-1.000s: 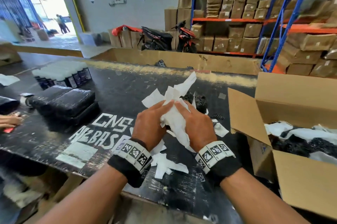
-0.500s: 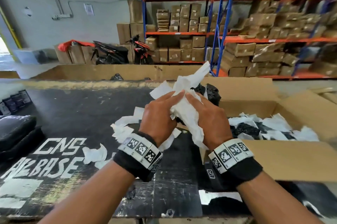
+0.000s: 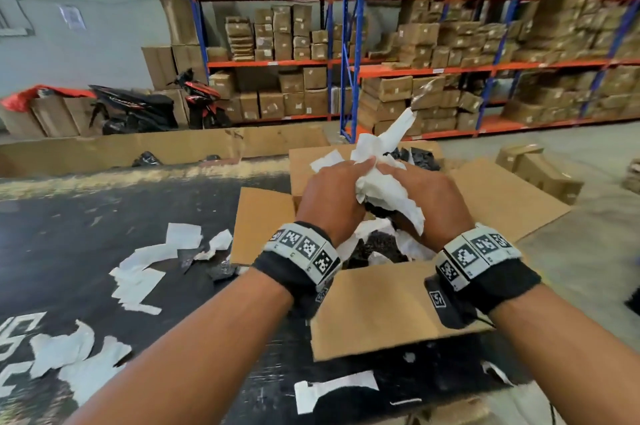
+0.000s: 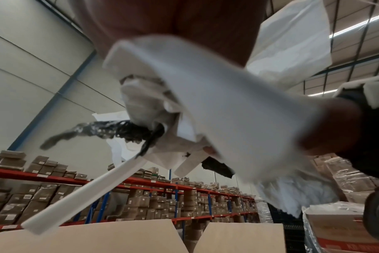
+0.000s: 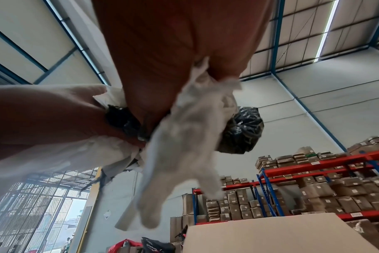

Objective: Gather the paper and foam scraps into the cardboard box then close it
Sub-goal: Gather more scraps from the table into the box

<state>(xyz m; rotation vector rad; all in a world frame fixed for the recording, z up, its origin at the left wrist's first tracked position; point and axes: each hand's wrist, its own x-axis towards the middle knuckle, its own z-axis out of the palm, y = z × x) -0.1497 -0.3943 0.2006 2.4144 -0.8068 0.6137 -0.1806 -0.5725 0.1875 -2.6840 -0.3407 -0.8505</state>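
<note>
Both hands hold one bundle of white paper and black foam scraps (image 3: 379,178) above the open cardboard box (image 3: 377,310). My left hand (image 3: 332,196) grips the bundle from the left, my right hand (image 3: 429,199) from the right. The box holds more white and black scraps (image 3: 377,244), and its flaps stand open. In the left wrist view the bundle (image 4: 206,95) fills the frame, with a black strip (image 4: 102,130) and a white strip (image 4: 82,200) hanging out. In the right wrist view white paper (image 5: 184,154) and a black wad (image 5: 242,130) hang under the hand.
Loose white paper scraps (image 3: 145,268) lie on the black table (image 3: 69,216) left of the box, more near the front edge (image 3: 332,388) and at the lower left (image 3: 69,355). Racks of cardboard cartons (image 3: 450,54) and parked scooters (image 3: 138,106) stand behind.
Both hands have carried the bundle of scraps to the right, from above the table to above the open box. The view has swung right with them.
</note>
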